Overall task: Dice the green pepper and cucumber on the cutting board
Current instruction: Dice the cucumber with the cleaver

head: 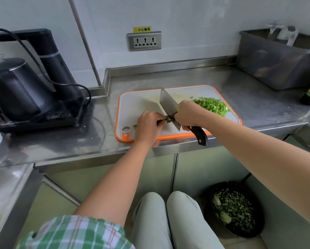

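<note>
On the white cutting board [141, 105], near its front edge, my left grip [148, 125] was curled over a dark green strip [167, 120] and pinned it down. From the dark skin I took the strip for cucumber, though most of it lay hidden under the fingers. My right grip [188, 114] was clamped round the cleaver [166, 103] close to the heel of the blade. The black end of the handle stuck out toward me past the board's orange rim. The blade stood tilted, its edge down at the exposed end of the strip, just beside the left knuckles.

Toward the far right corner of the board lay a pile of light green dice [212, 106], well apart from the cutting. I judged these to be the pepper, already done. One small green bit [134, 127] sat left of the left grip, near the hanging hole. The board rested on the steel counter [249, 94].

To my eye the cucumber was the step in hand, with part of the strip not yet cut. The next move called for raising the blade only slightly and easing the left grip back along the strip. The fingertips had to be tucked behind the knuckles before I chopped again, since the edge and the fingers were so close.
</note>
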